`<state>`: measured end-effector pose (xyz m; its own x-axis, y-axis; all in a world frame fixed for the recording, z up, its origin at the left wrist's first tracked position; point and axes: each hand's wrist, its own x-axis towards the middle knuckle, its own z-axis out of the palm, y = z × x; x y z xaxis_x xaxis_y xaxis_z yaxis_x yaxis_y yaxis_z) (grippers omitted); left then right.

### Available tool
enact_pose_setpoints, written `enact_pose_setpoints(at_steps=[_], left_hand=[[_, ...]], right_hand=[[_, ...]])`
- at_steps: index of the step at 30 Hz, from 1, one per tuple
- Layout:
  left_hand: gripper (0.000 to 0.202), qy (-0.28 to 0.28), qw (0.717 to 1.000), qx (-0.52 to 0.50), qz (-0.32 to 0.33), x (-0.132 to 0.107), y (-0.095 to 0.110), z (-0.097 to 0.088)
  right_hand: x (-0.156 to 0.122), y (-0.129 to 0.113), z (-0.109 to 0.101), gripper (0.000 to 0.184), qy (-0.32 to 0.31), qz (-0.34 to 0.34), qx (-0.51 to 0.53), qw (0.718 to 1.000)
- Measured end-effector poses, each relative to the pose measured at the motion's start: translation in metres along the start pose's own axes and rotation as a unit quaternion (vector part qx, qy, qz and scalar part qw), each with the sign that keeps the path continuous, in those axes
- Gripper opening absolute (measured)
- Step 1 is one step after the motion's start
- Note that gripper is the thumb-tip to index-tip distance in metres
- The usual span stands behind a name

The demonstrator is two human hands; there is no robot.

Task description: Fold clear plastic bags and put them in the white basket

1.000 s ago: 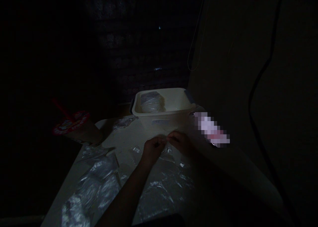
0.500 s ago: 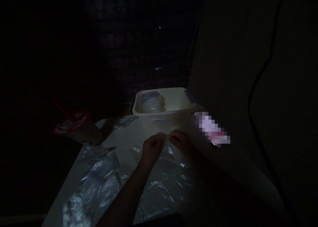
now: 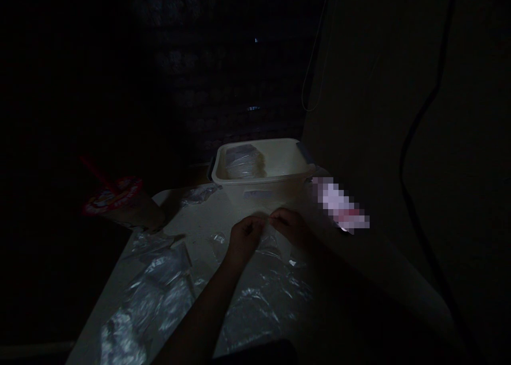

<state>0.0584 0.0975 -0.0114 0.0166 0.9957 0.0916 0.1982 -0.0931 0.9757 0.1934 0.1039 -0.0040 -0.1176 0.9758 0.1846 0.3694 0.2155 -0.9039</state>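
Note:
My left hand (image 3: 244, 236) and my right hand (image 3: 289, 224) are close together over the middle of a pale table (image 3: 187, 221). Both have thumb and fingertips pinched on the top edge of a clear plastic bag (image 3: 270, 245), which hangs down between them. The light is very dim, so the bag's outline is hard to make out. More clear plastic (image 3: 249, 312) lies flat on the table below my wrists. Several loose clear bags (image 3: 163, 280) lie in a heap left of my left forearm.
A white plastic tub (image 3: 259, 193) with dark handles stands just beyond my hands, with a stack of plastic packets (image 3: 242, 162) inside. At left is a drink cup (image 3: 128, 208) with a red straw. A blurred-out bright object (image 3: 339, 202) lies at right. A dark cable (image 3: 405, 141) hangs further right.
Both hands keep their pinch, and the gap between the fingertips is slightly smaller. The bag between them has shifted a little. The whole view has tilted slightly.

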Motion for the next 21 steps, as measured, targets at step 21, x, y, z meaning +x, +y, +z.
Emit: enact_pose_setpoints(at_steps=[21], left_hand=[[0.014,0.013,1.000,0.025,0.007,0.0001,-0.0018,0.0001]], right_hand=[[0.0019,0.0030,-0.0032,0.016,0.040,-0.007,-0.022,0.999]])
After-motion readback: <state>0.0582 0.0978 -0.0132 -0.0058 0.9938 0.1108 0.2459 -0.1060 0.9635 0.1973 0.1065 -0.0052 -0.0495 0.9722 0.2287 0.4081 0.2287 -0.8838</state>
